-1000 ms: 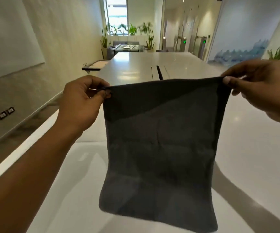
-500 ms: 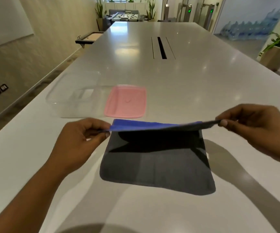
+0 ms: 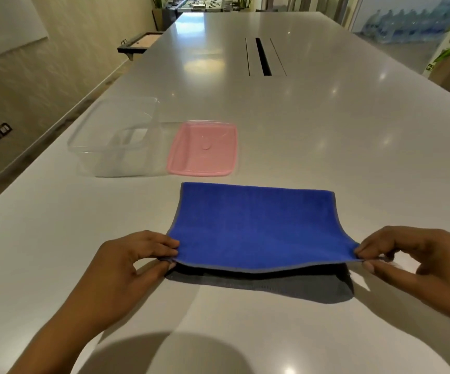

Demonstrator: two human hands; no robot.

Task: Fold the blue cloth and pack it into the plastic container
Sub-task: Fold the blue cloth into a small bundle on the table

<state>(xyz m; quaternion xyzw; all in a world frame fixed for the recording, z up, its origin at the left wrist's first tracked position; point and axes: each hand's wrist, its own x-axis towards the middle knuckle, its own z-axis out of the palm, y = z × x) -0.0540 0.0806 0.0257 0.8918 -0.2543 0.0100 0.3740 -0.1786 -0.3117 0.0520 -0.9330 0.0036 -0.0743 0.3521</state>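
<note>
Your left hand [image 3: 126, 268] and right hand [image 3: 418, 263] each kept a grip pinched on a near corner of the blue cloth [image 3: 253, 225], doubled over on the table [image 3: 326, 130]; its grey lower layer was mostly hidden. The clear plastic container [image 3: 110, 136] stood open beyond, edges faint, pink lid [image 3: 203, 148] just beside it.

Both forearms are cut off by the lower frame edge, most of the grey lower layer is hidden beneath the folded blue cloth [image 3: 253, 225], and the worktop's [image 3: 326, 117] far end is lost, blurred, past the top edge.
</note>
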